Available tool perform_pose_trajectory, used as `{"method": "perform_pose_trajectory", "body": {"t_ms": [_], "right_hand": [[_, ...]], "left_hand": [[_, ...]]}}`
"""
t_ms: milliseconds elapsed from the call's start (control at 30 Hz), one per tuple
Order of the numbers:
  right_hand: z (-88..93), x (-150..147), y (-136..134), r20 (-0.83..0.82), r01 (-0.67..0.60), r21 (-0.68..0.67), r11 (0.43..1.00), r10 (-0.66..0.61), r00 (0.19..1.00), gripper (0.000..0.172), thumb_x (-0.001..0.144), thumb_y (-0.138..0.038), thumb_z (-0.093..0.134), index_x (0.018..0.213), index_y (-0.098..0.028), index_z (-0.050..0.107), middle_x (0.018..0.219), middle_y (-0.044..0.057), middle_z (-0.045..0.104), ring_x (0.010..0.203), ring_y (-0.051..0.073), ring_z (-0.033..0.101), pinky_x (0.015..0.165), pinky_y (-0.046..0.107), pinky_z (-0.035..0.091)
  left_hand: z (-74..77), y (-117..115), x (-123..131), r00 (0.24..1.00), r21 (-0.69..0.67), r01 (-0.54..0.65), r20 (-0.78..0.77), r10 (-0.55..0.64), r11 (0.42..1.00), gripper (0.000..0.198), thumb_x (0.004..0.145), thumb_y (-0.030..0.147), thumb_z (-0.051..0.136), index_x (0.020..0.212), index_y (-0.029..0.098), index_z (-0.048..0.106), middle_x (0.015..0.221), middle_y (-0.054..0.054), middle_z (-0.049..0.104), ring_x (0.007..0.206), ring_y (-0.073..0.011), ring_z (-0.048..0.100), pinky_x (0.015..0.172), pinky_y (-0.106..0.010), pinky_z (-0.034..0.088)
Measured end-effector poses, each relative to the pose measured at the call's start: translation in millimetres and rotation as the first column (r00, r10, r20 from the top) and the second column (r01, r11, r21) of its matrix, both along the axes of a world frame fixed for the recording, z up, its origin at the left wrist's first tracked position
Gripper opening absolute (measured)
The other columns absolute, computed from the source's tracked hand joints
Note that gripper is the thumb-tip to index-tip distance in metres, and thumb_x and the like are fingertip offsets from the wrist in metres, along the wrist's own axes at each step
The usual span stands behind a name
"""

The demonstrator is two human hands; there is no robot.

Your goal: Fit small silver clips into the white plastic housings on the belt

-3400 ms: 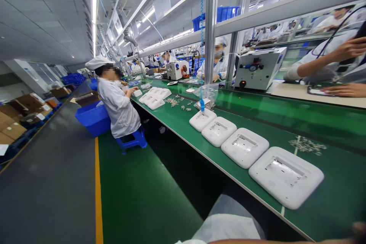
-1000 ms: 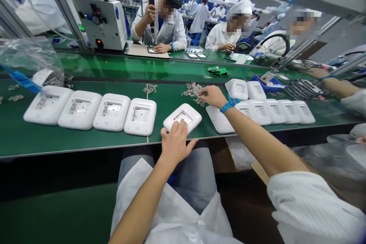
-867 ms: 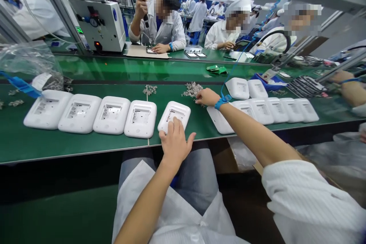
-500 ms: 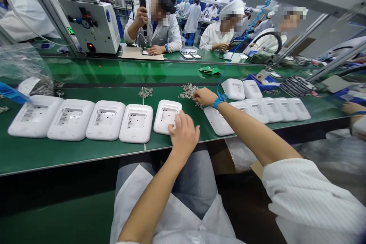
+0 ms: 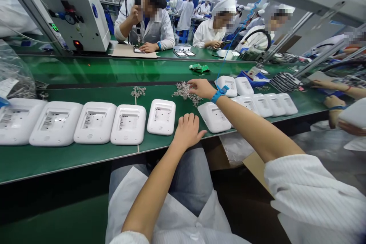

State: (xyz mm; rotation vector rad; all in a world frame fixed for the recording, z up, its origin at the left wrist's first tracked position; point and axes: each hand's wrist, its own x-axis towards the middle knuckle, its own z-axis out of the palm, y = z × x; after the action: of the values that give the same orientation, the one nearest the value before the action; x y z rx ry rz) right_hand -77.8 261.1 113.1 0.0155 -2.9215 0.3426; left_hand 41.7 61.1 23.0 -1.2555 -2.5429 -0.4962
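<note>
My left hand (image 5: 187, 131) lies palm down at the bench's front edge, fingers stretched and thumb out, holding nothing. Just left of it, apart from the fingers, a white plastic housing (image 5: 161, 117) with a rectangular recess lies on the green bench top. My right hand (image 5: 201, 88), with a blue wrist strap (image 5: 219, 94), reaches over a pile of small metal parts (image 5: 183, 90). Its fingers point left and down into the pile; whether a part is between the fingertips is too small to tell. Below my right wrist lies another white housing (image 5: 214, 117), partly behind the forearm.
Several white housings (image 5: 94, 122) stand in a row to the left, and more (image 5: 263, 105) to the right. A smaller metal pile (image 5: 138, 91) lies behind the row. Green packets (image 5: 199, 68) and a blue bin (image 5: 254, 79) sit farther back. A co-worker (image 5: 145, 19) works opposite.
My left hand has moved off the housing beside it, toward the right, and flattened at the bench edge. My right hand stays at the metal pile. The view has shifted slightly.
</note>
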Motion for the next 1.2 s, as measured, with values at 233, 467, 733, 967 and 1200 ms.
{"method": "perform_pose_trajectory", "body": {"t_ms": [233, 467, 733, 967, 1200], "right_hand": [[-14.9, 0, 49, 0.231, 0.172, 0.227, 0.959, -0.225, 0.947, 0.016, 0.073, -0.013, 0.079, 0.088, -0.015, 0.078, 0.087, 0.012, 0.075, 0.089, 0.03, 0.07, 0.082, 0.037, 0.056], [-34.2, -2, 64, 0.36, 0.017, 0.225, 0.974, -0.099, 0.928, 0.019, 0.081, -0.017, 0.072, 0.099, -0.019, 0.079, 0.098, 0.005, 0.077, 0.093, 0.022, 0.07, 0.083, 0.026, 0.054], [-13.2, 2, 64, 0.201, 0.069, 0.208, 0.976, -0.111, 0.973, 0.027, 0.092, -0.027, 0.059, 0.105, -0.015, 0.079, 0.097, 0.01, 0.077, 0.093, 0.026, 0.07, 0.086, 0.032, 0.052], [11.3, 10, 56, -0.058, 0.099, 0.143, 0.985, -0.092, 0.994, 0.029, 0.085, -0.026, 0.056, 0.096, -0.014, 0.08, 0.091, 0.01, 0.077, 0.085, 0.027, 0.069, 0.084, 0.036, 0.053], [29.7, 3, 47, -0.165, 0.109, 0.163, 0.981, -0.082, 0.983, 0.032, 0.077, -0.018, 0.054, 0.094, -0.012, 0.081, 0.09, 0.011, 0.077, 0.085, 0.029, 0.068, 0.082, 0.037, 0.053]], "left_hand": [[0.6, 0, 0, 0.999, 0.008, 0.014, -0.029, -0.014, 1.0, 0.052, 0.098, 0.057, 0.05, 0.124, 0.013, 0.055, 0.125, -0.016, 0.056, 0.115, -0.032, 0.049, 0.095, -0.045, 0.041], [-0.5, 1, 0, 0.999, 0.001, 0.004, -0.038, -0.004, 1.0, 0.05, 0.098, 0.059, 0.049, 0.119, 0.015, 0.056, 0.119, -0.014, 0.057, 0.11, -0.0304, 0.05, 0.092, -0.043, 0.042], [-0.8, 2, 0, 0.999, 0.001, 0.005, -0.039, -0.005, 1.0, 0.05, 0.098, 0.06, 0.049, 0.118, 0.015, 0.056, 0.119, -0.015, 0.056, 0.111, -0.0305, 0.049, 0.093, -0.043, 0.041], [-1.2, 1, -1, 0.999, -0.004, 0.013, -0.035, -0.013, 1.0, 0.051, 0.098, 0.059, 0.048, 0.121, 0.014, 0.056, 0.119, -0.015, 0.056, 0.111, -0.0311, 0.048, 0.093, -0.043, 0.04], [-1.7, 0, -1, 0.999, 0.006, 0.021, -0.033, -0.021, 1.0, 0.051, 0.098, 0.058, 0.049, 0.121, 0.013, 0.056, 0.119, -0.015, 0.056, 0.111, -0.0313, 0.048, 0.093, -0.044, 0.04]]}}
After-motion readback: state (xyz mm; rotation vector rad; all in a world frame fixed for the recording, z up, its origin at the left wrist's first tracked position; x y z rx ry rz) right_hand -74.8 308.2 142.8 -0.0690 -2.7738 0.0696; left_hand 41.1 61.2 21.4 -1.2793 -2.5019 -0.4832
